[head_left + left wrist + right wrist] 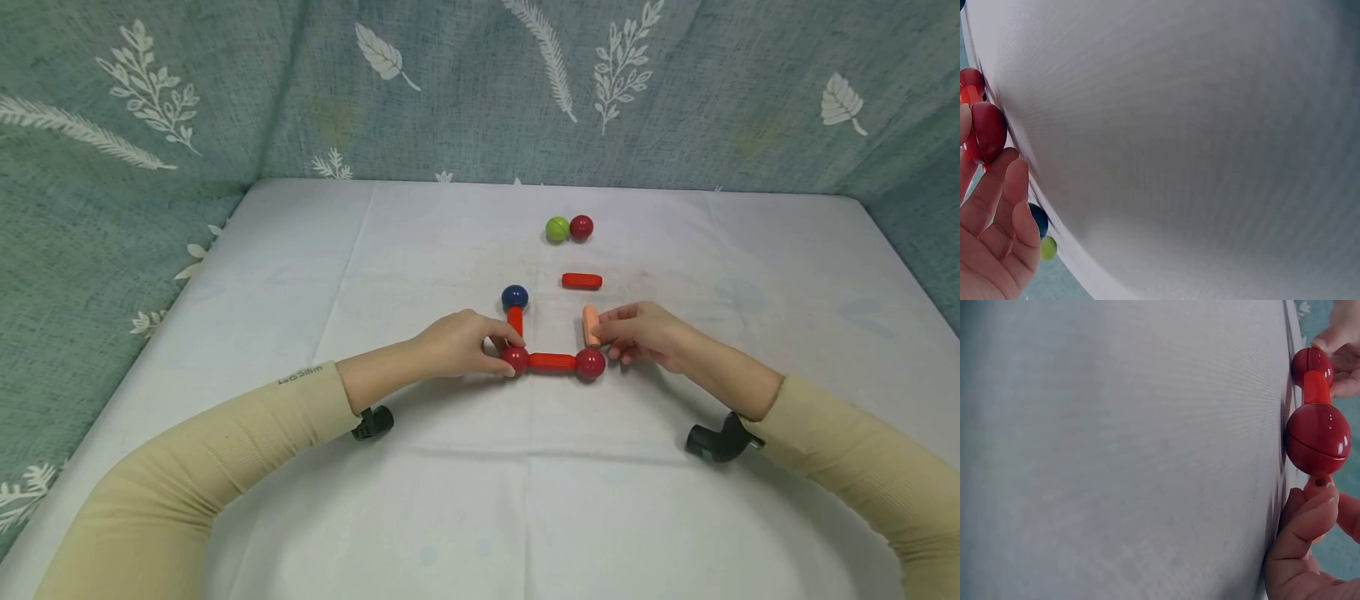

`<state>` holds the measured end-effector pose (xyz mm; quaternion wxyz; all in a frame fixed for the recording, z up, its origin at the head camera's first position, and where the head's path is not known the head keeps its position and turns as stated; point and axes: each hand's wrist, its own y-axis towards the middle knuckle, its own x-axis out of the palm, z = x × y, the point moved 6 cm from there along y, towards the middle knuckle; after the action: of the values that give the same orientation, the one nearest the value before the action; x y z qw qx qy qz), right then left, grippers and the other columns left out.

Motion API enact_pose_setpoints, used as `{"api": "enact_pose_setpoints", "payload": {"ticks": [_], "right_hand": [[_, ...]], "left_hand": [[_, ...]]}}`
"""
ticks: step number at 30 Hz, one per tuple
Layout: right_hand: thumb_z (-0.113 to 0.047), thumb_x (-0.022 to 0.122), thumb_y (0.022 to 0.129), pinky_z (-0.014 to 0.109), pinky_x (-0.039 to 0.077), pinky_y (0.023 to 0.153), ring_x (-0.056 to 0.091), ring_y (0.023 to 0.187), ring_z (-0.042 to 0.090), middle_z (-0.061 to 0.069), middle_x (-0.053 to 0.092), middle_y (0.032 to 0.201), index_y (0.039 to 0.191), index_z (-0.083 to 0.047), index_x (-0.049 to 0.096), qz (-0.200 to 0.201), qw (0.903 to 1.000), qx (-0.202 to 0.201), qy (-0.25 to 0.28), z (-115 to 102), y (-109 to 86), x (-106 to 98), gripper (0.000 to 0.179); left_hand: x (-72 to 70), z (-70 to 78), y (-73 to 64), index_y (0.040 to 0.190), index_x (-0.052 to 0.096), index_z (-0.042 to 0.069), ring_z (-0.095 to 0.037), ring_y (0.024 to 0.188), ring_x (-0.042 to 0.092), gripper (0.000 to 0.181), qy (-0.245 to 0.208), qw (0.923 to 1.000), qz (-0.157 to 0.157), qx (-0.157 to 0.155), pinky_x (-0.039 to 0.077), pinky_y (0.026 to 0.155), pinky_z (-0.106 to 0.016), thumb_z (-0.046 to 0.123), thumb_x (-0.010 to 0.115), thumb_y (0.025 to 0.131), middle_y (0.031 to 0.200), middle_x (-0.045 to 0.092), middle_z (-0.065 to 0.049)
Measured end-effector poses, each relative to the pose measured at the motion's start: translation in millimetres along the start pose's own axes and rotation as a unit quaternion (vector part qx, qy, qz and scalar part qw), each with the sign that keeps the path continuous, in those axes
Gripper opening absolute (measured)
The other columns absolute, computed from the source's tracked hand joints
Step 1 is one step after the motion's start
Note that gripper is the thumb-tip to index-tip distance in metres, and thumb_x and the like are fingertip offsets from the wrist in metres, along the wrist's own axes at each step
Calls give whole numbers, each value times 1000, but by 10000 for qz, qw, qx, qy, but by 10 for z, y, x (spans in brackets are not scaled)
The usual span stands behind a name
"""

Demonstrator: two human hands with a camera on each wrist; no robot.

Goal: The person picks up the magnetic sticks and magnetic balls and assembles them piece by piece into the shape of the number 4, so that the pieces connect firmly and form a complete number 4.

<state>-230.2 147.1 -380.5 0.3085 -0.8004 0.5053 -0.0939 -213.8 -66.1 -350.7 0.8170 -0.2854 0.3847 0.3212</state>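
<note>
My left hand pinches a red ball between thumb and fingers. From that ball a red rod runs right to a second red ball. Another red rod leads away from the held ball to a blue ball. With thumb and fingertips, my right hand holds a light orange rod just beyond the second red ball. In the right wrist view, the orange rod's end is close to that ball; whether they touch I cannot tell.
A loose red rod lies behind the joined pieces. Farther back, a green ball and another red ball sit side by side. A white cloth covers the table, and a patterned curtain hangs behind it.
</note>
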Motion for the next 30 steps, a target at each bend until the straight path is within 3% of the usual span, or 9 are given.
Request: {"api": "enact_pose_setpoints", "payload": {"ticks": [30], "right_hand": [[-19,58,89,19,45,58,52,61,10,0,57,74,127,4,39,-89,9989,173,-436,-30,23,33,49]], "left_hand": [[4,7,8,112,65,20,-8,78,58,36,27,9999,-53,-103,45,69,-22,26,73,77,92,66,6]]}}
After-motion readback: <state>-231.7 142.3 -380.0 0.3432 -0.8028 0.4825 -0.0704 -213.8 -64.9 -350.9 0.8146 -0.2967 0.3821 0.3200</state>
